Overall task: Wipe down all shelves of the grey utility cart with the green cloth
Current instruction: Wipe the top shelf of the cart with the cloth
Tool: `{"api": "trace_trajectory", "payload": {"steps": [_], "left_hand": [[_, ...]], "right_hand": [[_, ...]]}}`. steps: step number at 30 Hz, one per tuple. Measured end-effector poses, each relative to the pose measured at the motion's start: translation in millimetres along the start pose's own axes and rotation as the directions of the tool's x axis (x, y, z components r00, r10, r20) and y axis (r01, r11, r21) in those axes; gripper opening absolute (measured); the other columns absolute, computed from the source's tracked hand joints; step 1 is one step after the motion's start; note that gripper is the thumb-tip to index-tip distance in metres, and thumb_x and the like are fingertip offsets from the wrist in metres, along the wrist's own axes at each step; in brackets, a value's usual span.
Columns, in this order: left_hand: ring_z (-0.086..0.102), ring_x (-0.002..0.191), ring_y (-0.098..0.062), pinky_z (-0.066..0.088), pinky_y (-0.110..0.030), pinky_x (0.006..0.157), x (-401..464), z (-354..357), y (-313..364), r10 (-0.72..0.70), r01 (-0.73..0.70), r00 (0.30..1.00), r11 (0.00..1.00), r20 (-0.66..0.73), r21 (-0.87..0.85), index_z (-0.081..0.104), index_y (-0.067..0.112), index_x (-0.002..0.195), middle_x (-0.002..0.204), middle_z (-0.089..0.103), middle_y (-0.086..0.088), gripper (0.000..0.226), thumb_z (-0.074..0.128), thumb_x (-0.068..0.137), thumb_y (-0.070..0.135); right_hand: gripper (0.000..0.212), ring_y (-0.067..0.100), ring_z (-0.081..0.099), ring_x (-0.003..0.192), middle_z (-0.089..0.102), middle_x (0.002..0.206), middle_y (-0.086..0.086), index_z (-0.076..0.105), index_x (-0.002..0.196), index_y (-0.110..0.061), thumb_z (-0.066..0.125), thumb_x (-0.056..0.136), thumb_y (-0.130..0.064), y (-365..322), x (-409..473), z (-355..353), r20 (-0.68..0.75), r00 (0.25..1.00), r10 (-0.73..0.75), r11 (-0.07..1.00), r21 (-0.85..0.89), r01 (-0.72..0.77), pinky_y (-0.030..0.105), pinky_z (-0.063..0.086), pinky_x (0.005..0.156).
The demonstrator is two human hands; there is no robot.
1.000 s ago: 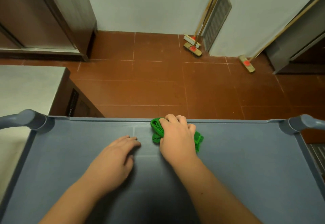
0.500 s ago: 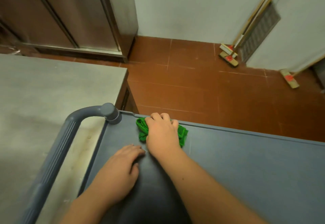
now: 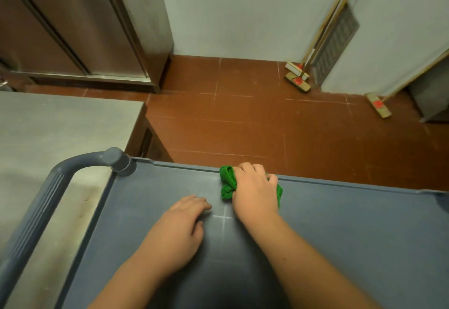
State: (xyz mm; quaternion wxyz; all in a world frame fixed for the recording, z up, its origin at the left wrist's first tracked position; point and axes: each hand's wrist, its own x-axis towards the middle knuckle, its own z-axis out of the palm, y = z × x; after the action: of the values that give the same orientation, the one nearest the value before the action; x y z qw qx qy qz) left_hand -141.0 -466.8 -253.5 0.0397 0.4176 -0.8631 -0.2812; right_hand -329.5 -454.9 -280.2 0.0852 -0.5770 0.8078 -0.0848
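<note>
— While the right hand [image 3: 255, 193] bears down on the top shelf [image 3: 340, 236] of the grey utility cart, what does it hold?

— The green cloth [image 3: 227, 182], bunched into a wad. Fingers are curled over it; soft, looped fabric protrudes on both sides of the hand. The wad sits against the raised far rim of the shelf, left of centre.

— State of the left hand [image 3: 181, 231]?

— Flat, palm down, fingers relaxed and slightly spread, grasping nothing. It rests on the shelf just beside the right hand, nearer the camera.

— Describe the shelf surface.

— Matte grey moulded plastic, rectangular, with a low lip. Pale streaks and a faint cross-shaped mark show between the two hands.

— Handle?

— A curved grey tubular handle [image 3: 48, 194] with ribbed grip, joined at the far left corner by a round socket.

— Surroundings?

— A dull metal worktop [image 3: 60, 126] to the left, a brushed steel cabinet [image 3: 97, 29] behind it, red-brown floor tiles [image 3: 243, 119], and wooden-handled brooms [image 3: 297, 80] leaning against the pale wall.
</note>
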Motion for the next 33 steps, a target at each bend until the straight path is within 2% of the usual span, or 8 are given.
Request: {"api": "trace_trajectory", "payload": {"steps": [7,13,18,25,33], "left_hand": [[0.032,0.139,-0.007,0.009,-0.009,0.106,40,47,100,0.073,-0.073,0.997,0.997,0.023,-0.006,0.054,0.03,0.129,0.14,0.05,0.011,0.043,0.047,0.089,0.015],[0.034,0.138,-0.007,0.01,-0.008,0.106,57,82,156,0.097,-0.097,0.994,0.995,0.042,0.005,0.054,0.028,0.131,0.141,0.049,0.011,0.044,0.046,0.089,0.014],[0.04,0.135,-0.012,0.014,-0.01,0.105,60,96,179,0.115,-0.117,0.991,0.993,0.066,0.018,0.057,0.025,0.127,0.137,0.054,0.005,0.043,0.049,0.087,0.011],[0.038,0.136,-0.011,0.01,-0.007,0.104,33,76,161,0.065,-0.066,0.997,0.997,0.037,0.035,0.056,0.025,0.128,0.138,0.052,0.007,0.042,0.05,0.089,0.012],[0.032,0.139,-0.005,0.001,0.001,0.101,0,51,99,0.016,-0.017,1.0,1.0,0.026,0.008,0.055,0.03,0.128,0.14,0.049,0.014,0.042,0.047,0.09,0.014]], "right_hand": [[0.035,0.023,0.049,0.108,0.058,0.112,-0.008,0.062,0.103,-0.029,0.063,0.074,-0.01,148,-32,-40,-0.012,0.99,0.14,0.989,-0.043,-0.14,0.038,0.03,0.077],[0.034,0.021,0.045,0.114,0.054,0.118,-0.008,0.056,0.11,-0.028,0.066,0.08,-0.015,254,-55,-74,-0.002,0.958,0.286,0.955,-0.085,-0.285,0.039,0.032,0.087],[0.033,0.023,0.044,0.114,0.054,0.119,-0.004,0.056,0.113,-0.023,0.064,0.082,-0.014,309,-67,-85,-0.021,0.911,0.412,0.909,-0.062,-0.412,0.043,0.034,0.09],[0.033,0.025,0.043,0.113,0.055,0.116,-0.004,0.059,0.108,-0.026,0.065,0.078,-0.012,286,-66,-74,-0.049,0.916,0.398,0.916,-0.04,-0.4,0.045,0.033,0.093],[0.039,0.024,0.045,0.114,0.057,0.114,-0.007,0.06,0.11,-0.029,0.071,0.074,-0.02,176,-46,-39,-0.045,0.972,0.229,0.972,-0.036,-0.23,0.043,0.033,0.09]]}}
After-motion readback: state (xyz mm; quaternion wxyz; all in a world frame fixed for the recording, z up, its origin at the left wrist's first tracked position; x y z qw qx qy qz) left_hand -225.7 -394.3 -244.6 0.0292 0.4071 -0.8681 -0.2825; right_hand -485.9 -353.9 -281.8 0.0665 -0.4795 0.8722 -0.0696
